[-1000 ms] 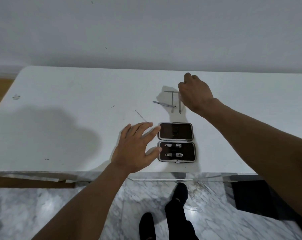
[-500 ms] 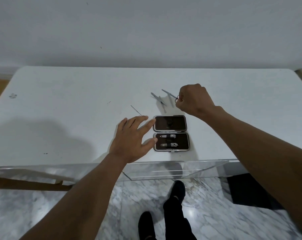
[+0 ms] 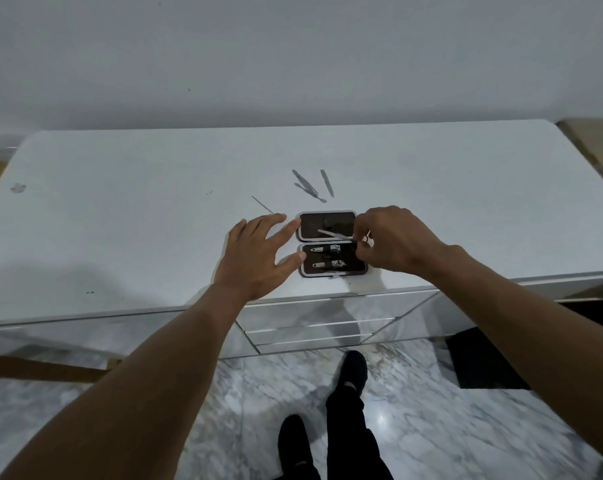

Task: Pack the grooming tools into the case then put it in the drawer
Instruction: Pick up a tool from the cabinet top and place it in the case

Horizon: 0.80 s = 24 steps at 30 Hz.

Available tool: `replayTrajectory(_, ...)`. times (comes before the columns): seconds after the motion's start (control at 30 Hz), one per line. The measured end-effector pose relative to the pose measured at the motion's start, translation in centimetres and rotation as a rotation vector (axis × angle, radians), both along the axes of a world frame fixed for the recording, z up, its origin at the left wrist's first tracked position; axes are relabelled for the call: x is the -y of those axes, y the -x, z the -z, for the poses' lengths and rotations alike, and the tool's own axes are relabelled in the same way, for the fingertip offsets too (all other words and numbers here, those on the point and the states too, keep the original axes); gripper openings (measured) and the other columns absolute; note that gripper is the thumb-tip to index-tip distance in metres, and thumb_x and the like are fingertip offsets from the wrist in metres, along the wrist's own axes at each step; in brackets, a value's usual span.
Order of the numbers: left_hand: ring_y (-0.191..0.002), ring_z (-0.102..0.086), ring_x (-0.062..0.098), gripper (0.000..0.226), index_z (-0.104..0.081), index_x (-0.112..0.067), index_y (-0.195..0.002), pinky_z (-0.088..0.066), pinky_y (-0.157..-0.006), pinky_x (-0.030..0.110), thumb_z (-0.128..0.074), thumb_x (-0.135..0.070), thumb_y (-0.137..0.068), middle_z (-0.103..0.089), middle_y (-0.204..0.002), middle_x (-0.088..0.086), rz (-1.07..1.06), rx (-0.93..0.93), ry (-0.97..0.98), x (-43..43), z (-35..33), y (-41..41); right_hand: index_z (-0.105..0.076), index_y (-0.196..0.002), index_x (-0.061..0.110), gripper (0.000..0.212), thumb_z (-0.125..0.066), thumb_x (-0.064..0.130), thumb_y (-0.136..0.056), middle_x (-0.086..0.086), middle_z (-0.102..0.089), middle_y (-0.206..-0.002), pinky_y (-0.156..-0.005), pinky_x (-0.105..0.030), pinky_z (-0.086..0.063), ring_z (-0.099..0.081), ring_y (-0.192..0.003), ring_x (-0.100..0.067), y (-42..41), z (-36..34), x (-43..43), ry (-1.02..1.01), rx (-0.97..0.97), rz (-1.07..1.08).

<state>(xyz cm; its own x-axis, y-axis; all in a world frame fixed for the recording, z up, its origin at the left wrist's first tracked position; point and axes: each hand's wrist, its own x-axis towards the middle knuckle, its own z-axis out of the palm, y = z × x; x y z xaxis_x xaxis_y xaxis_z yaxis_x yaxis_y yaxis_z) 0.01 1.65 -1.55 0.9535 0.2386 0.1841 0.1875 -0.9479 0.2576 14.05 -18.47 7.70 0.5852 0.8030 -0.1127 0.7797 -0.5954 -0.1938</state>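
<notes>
Steel glints from the small scissors point(image 3: 333, 234) that the right hand point(image 3: 393, 242) pinches by the ring handles, the blades pointing left across the far half of the open case point(image 3: 331, 249). The case lies flat near the front edge of the white dresser top point(image 3: 120, 216), both dark-lined halves facing up, and two nail clippers point(image 3: 326, 256) sit one behind the other in the near half. The left hand point(image 3: 258, 258) rests beside the case's left edge with fingers spread, its fingertips touching or almost touching the rim; it grasps nothing. Behind the case, loose on the dresser top, lie a couple of overlapping slim metal tools point(image 3: 307, 185) and, just to their right, a nail file point(image 3: 327, 183). A thin needle-like pick point(image 3: 262, 205) lies apart to the left, near the left hand's fingertips. Below the front edge run the mirrored drawer fronts point(image 3: 321, 327), closed, and the person's dark shoes point(image 3: 353, 368) stand on the marble floor point(image 3: 466, 427)
</notes>
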Motion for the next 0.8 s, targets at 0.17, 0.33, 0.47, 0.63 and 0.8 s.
replayTrajectory(0.17, -0.139, -0.034, 0.018, 0.062, -0.036, -0.037, -0.148, -0.021, -0.115, 0.046, -0.029, -0.065, -0.093, -0.043, -0.149, -0.004, 0.002, -0.014, -0.001, -0.1, 0.2, -0.1, -0.066, -0.092, 0.017, 0.015, -0.059, 0.024, -0.081, -0.004, -0.067, -0.099, -0.067, -0.030, -0.043, -0.061, -0.088, -0.029, 0.7, 0.5, 1.2, 0.037, 0.042, 0.006)
replayTrajectory(0.33, -0.139, -0.033, 0.019, 0.066, -0.036, -0.037, -0.148, -0.020, -0.116, 0.046, -0.026, -0.068, -0.090, -0.043, -0.150, -0.003, 0.010, -0.017, 0.015, -0.1, 0.1, 0.0, -0.065, -0.091, 0.015, 0.015, -0.056, 0.023, -0.082, -0.004, -0.065, -0.101, -0.069, -0.032, -0.046, -0.060, -0.090, -0.030, 1.0, 0.4, 1.4, 0.054, 0.064, 0.001)
replayTrajectory(0.47, -0.139, -0.034, 0.020, 0.067, -0.036, -0.037, -0.148, -0.021, -0.116, 0.048, -0.026, -0.068, -0.090, -0.043, -0.150, -0.003, 0.017, -0.016, 0.014, -0.1, 0.2, 0.0, -0.065, -0.091, 0.015, 0.016, -0.054, 0.023, -0.082, -0.003, -0.065, -0.102, -0.070, -0.034, -0.047, -0.060, -0.093, -0.030, 0.8, 0.4, 1.7, 0.066, 0.074, 0.007)
replayTrajectory(0.63, -0.138, -0.034, 0.018, 0.065, -0.037, -0.037, -0.147, -0.021, -0.115, 0.047, -0.028, -0.067, -0.090, -0.044, -0.149, -0.003, 0.013, -0.005, 0.017, -0.1, 0.2, 0.0, -0.066, -0.092, 0.015, 0.017, -0.053, 0.023, -0.085, -0.004, -0.065, -0.102, -0.067, -0.030, -0.042, -0.060, -0.094, -0.030, 0.7, 0.5, 2.1, 0.077, 0.094, 0.007)
replayTrajectory(0.8, -0.139, -0.034, 0.018, 0.064, -0.036, -0.037, -0.147, -0.021, -0.115, 0.046, -0.029, -0.067, -0.091, -0.044, -0.149, -0.003, 0.013, -0.006, 0.008, -0.2, 0.3, 0.0, -0.066, -0.094, 0.015, 0.018, -0.053, 0.023, -0.085, -0.004, -0.065, -0.104, -0.069, -0.032, -0.043, -0.060, -0.096, -0.030, 0.7, 0.3, 2.1, 0.080, 0.101, 0.004)
